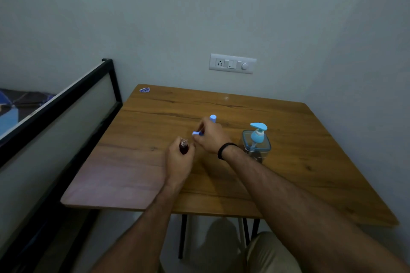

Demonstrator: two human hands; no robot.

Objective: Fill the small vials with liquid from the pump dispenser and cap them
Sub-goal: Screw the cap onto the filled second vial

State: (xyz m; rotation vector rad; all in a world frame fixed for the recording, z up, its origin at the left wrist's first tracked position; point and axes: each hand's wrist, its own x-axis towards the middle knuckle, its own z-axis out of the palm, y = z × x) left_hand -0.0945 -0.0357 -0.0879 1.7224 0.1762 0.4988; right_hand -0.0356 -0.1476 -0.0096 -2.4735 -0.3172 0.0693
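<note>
One wooden worktop (277, 175) carries everything. On its right side stands one pump dispenser (257, 141) — a clear square body with a light-blue pump head. The left hand (178, 162) has its fingers curled round one dark vial (184, 146), held upright near the worktop's middle, its mouth uncapped. The right hand (210, 136), with a black band (225, 149) on its wrist, pinches one light-blue cap (197, 133) between its fingertips, just beside and above the vial's mouth, apart from it. Behind the right hand stands a second vial (213, 118) — capped in light blue, mostly hidden.
</note>
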